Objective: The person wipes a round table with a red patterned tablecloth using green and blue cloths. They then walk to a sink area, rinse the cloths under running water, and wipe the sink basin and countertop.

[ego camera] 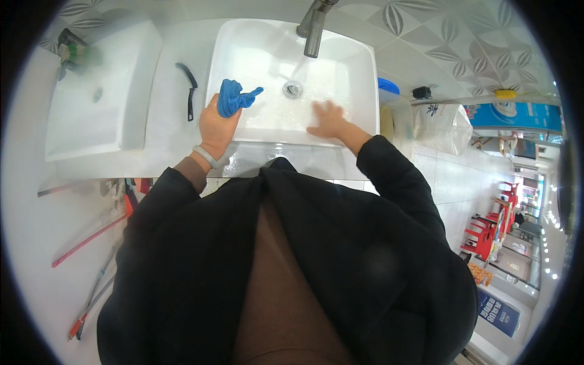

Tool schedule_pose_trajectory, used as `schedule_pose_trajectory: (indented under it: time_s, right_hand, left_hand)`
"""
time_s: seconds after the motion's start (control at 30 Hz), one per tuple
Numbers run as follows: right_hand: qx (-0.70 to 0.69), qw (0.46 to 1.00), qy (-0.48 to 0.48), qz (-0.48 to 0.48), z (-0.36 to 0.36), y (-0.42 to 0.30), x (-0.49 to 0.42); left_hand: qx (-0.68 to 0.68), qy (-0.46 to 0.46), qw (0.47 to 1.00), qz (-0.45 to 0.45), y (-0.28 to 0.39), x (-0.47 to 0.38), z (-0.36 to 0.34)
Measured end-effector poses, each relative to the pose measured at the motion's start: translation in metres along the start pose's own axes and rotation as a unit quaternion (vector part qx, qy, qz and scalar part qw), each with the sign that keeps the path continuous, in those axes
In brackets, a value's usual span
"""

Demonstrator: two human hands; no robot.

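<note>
My left hand (220, 125), with a pale bangle at the wrist, grips a bunched blue cloth (232, 98) over the left rim of a white rectangular sink (269, 121). A twisted end of the cloth points right. My right hand (329, 119), slightly blurred, is spread with nothing in it over the lower right part of the basin. Whether it touches the basin I cannot tell. Between and beyond the hands lies the metal drain (292, 90). A grey metal faucet (314, 36) reaches over the basin's far side. The basin's bottom looks wet.
A black-handled brush (190, 93) lies on the white counter (175, 132), left of the sink. Farther left is a second white sink (132, 96). A white plastic bag (440, 127) stands to the right. Long-handled cleaning tools (93, 292) stand at lower left; red stools (481, 237) are far right.
</note>
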State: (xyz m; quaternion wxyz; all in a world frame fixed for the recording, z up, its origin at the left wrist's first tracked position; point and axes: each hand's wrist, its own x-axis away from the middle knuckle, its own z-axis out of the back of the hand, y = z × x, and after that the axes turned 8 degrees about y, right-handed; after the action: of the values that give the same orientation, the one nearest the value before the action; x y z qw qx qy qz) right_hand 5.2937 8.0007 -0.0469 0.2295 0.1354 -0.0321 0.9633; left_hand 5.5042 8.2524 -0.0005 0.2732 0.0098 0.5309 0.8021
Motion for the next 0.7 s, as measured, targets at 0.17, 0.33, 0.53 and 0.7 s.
schedule_pose_trajectory:
  time_s: [0.17,0.33,0.53,0.7]
  right_hand:
    - [-0.093,0.992,-0.003,0.091,-0.013,0.031,-0.027]
    - [-0.041,0.977,0.154,-0.142,0.001,0.063,-0.079]
    - [-0.018,0.999,-0.013,-0.027,-0.033,-0.043,-0.059]
    - [-0.084,0.985,0.1,0.118,0.015,-0.136,-0.109]
  left_hand:
    - [0.001,0.005,1.0,-0.025,0.001,-0.001,0.001]
    - [0.0,0.027,1.0,-0.006,0.006,0.0,0.0]
    - [-0.001,0.006,0.999,0.033,0.01,0.0,0.002]
    - [-0.005,0.004,0.999,0.047,0.008,-0.001,0.002]
